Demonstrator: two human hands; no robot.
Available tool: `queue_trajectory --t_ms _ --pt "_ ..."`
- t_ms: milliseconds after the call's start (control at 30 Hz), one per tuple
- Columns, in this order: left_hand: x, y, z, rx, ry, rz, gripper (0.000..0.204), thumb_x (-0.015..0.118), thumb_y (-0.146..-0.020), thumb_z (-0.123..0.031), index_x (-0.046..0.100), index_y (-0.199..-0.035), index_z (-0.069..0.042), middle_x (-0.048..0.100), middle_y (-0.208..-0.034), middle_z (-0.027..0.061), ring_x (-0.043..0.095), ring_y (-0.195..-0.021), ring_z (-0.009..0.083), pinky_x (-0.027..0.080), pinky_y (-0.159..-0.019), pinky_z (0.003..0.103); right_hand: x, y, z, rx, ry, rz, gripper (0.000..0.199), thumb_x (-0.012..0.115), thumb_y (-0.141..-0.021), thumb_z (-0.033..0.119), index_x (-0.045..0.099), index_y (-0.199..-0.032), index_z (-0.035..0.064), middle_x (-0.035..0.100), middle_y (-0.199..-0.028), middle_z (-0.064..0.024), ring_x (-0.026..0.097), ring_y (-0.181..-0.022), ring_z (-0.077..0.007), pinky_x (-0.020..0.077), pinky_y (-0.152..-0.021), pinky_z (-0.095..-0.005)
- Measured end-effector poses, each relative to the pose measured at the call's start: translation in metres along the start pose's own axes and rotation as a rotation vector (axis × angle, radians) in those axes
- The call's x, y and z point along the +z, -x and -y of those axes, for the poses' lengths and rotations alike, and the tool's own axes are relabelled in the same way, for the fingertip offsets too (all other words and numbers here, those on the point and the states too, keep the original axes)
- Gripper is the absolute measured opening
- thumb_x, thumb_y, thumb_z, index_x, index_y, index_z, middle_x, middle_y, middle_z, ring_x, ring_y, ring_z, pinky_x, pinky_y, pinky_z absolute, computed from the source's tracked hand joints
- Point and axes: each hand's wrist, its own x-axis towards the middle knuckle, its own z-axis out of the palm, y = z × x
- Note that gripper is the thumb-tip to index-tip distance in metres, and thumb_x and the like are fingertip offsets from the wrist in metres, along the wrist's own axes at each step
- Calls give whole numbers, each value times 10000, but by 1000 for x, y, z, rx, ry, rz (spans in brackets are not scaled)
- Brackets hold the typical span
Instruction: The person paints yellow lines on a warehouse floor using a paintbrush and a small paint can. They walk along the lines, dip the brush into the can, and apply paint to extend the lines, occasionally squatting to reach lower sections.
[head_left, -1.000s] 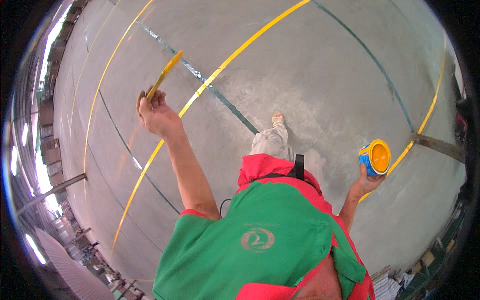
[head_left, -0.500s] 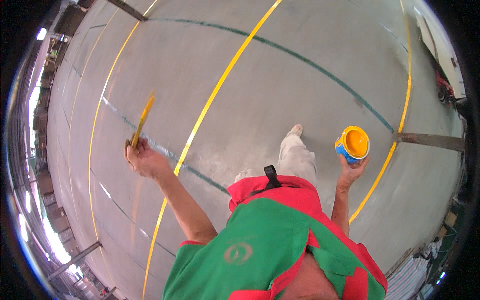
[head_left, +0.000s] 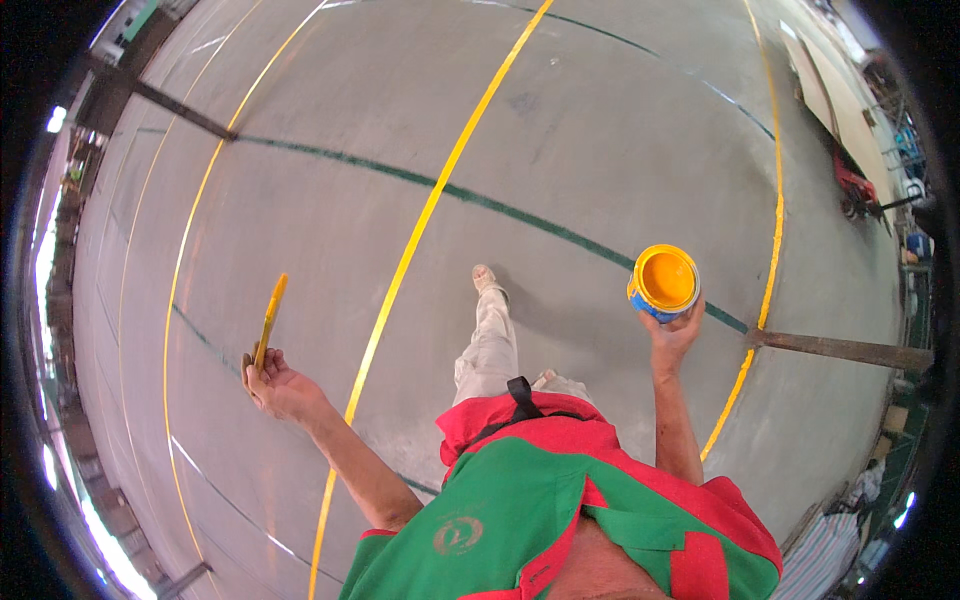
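In my left hand, out to the left at waist height, the fingers are closed round the handle of a paintbrush. Its yellow-coated end points up and away from me. My right hand grips a blue and yellow paint can from below and the side. The can is open and tilted slightly, showing yellow-orange paint inside. Brush and can are well apart, both held in the air above the floor.
Yellow lines and dark green lines cross the grey floor. Posts stand at the right and upper left. Pale boards and a red wheeled device are at the far right.
I have walked forward: the floor lines and right post have shifted down in view, and my left foot is now in front. The can has moved slightly inward; both grips are the same.
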Motion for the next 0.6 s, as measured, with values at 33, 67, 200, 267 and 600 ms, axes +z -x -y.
queue_trajectory --t_ms 33,67,200,267,600 --pt "23 -10 19 -22 11 19 286 560 -1000 -156 589 -1183 63 670 -1022 158 631 -865 252 532 -800 359 9 -12 -5 -27 20 -12 1106 912 -648 32 290 -1562 38 453 -1519 -153 495 -1390 -308 413 -1171 -439" --pt "46 -21 39 -39 18 47 283 558 -1003 -151 587 -1187 62 669 -1023 159 631 -868 249 534 -795 354 17 -23 -10 -17 54 -52 1101 912 -646 31 297 -1559 38 457 -1514 -149 494 -1390 -306 409 -1172 -437" --pt "143 -57 102 -156 95 93 273 545 -1019 -142 581 -1199 60 669 -1012 158 637 -867 242 541 -777 335 44 -59 -19 -69 54 -210 1069 910 -649 30 327 -1545 38 469 -1500 -137 480 -1395 -296 385 -1179 -431" --pt "213 -74 132 -177 146 200 279 541 -1025 -150 580 -1203 62 670 -1014 159 640 -857 243 541 -778 338 68 -87 -11 -52 -21 -283 1050 909 -652 34 343 -1537 38 470 -1498 -132 474 -1398 -290 372 -1184 -430" --pt "472 -74 233 -199 146 413 291 517 -1028 -155 580 -1216 59 669 -1037 159 634 -869 241 526 -784 341 156 -247 -36 0 -87 -387 1042 920 -653 40 354 -1528 44 473 -1499 -111 471 -1395 -268 352 -1194 -437"
